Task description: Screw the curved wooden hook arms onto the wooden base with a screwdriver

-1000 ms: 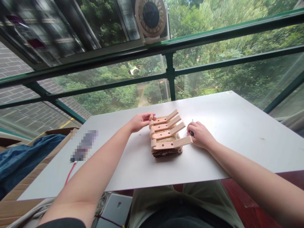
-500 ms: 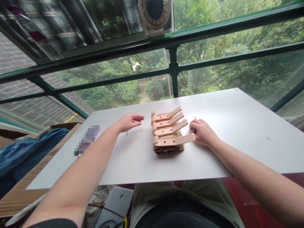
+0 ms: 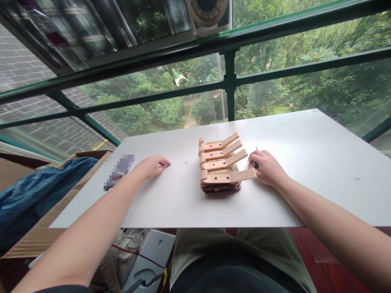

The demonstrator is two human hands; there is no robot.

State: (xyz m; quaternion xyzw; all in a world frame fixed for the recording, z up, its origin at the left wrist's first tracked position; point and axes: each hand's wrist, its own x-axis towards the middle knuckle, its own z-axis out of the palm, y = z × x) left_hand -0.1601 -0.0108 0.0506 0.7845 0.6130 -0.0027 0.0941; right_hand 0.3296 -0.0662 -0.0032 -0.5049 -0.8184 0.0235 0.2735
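Observation:
Several pale wooden hooks (image 3: 224, 163), each with two dark screws, lie side by side across a brown layered block (image 3: 220, 187) on the white table (image 3: 171, 207). To their left, my left hand (image 3: 152, 167) is down at the tabletop, its fingers closed around a small dark and reddish thing (image 3: 164, 164) that I cannot make out. Just right of the hooks' raised ends, my right hand (image 3: 267, 167) rests on the table. It grips what looks like a small screwdriver (image 3: 255, 165), with a dark handle and a thin metal shaft pointing up; the fingers hide part of it.
A tiny pale piece (image 3: 185, 162) lies between my left hand and the block. A blurred-out packet (image 3: 120, 171) is at the table's left edge. Beyond that stands a cardboard box (image 3: 55, 207) with blue cloth (image 3: 39, 187). A green-framed window (image 3: 229, 85) borders the far side.
My left hand has moved left and down, its fingers going from spread to closed at the tabletop. My right hand keeps its hold beside the hooks. The view has shifted slightly.

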